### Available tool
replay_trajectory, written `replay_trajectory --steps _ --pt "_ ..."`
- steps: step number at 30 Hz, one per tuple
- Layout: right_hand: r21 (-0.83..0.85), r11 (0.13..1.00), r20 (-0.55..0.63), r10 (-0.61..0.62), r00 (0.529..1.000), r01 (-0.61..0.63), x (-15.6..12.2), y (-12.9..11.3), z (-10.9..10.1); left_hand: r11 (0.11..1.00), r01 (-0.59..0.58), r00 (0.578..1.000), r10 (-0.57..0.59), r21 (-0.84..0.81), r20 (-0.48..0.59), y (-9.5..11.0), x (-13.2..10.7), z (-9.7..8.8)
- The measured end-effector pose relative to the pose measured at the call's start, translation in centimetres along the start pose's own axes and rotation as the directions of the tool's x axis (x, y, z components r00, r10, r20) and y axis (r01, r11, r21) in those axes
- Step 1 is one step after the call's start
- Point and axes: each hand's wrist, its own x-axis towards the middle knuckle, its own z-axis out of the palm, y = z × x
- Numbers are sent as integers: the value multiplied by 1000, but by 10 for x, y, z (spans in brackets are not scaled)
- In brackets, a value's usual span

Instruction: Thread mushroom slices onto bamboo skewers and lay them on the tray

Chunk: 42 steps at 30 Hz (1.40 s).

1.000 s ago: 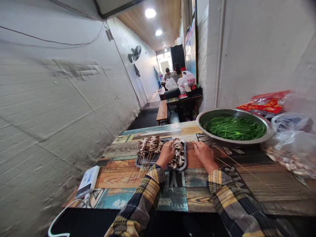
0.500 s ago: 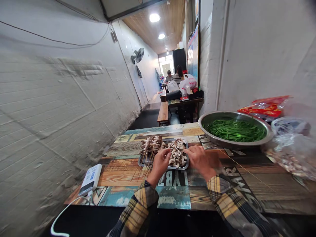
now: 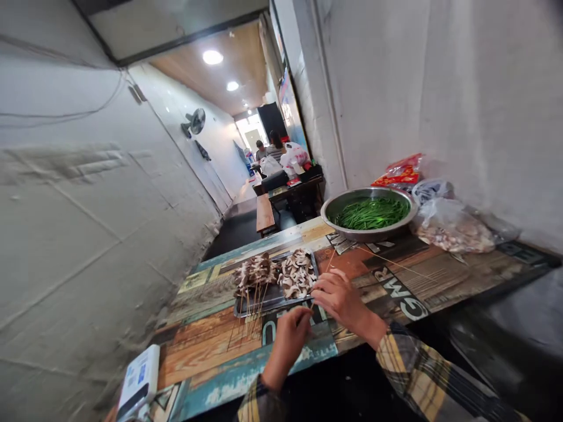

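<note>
Both hands have pulled back from the tray since half a second ago and are now close together by its near right corner. Left hand (image 3: 289, 335) is pinching what looks like a thin skewer (image 3: 330, 260); right hand (image 3: 339, 299) has its fingers curled at it, can't tell if it's gripping. Loose mushroom pieces (image 3: 298, 273) sit in the tray (image 3: 273, 296), right beside the skewered ones (image 3: 257, 272).
</note>
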Motion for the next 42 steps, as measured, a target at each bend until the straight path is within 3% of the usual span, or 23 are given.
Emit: replay_trajectory --steps 2,3,5,7,9,11,14,17,20,24,28,30,35,42 --pt "55 985 -101 171 980 -166 -12 6 -1 987 71 995 -61 -144 74 -3 -10 8" --pt "114 955 -174 289 941 -273 -18 9 0 975 98 992 -78 -200 103 -3 -15 12" --pt "331 826 -261 544 798 -455 -27 14 3 956 126 986 -92 -265 138 0 -23 22" --pt "596 631 -155 697 700 -497 -30 13 3 948 135 984 -93 -288 154 4 -31 34" --pt "750 461 -26 737 676 -474 -28 8 0 949 139 980 -90 -283 179 6 -38 45" --pt "769 437 19 713 701 -466 -22 -1 -4 945 164 968 -99 -283 231 7 -45 56" --pt "716 515 18 662 749 -472 -10 -10 -9 926 212 945 -114 -313 306 4 -53 65" --pt "689 551 -2 651 759 -471 0 -6 -7 929 167 945 -55 -330 324 2 -54 62" --pt "677 551 6 658 753 -487 4 5 -1 942 82 969 1 -325 246 0 -43 43" --pt "604 579 129 607 784 -548 2 14 13 936 70 997 -69 -344 16 -12 -11 4" --pt "523 659 166 543 823 -540 12 17 31 997 -24 965 4 -74 -262 -27 27 -25" --pt "478 717 139 509 849 -508 23 21 42 992 -62 941 94 107 -326 -30 45 -31" --pt "395 822 32 434 900 -410 41 41 68 903 -88 930 226 420 -291 -36 78 -33" --pt "437 806 103 396 913 -399 40 57 82 841 -122 947 258 527 -193 -47 76 -28"
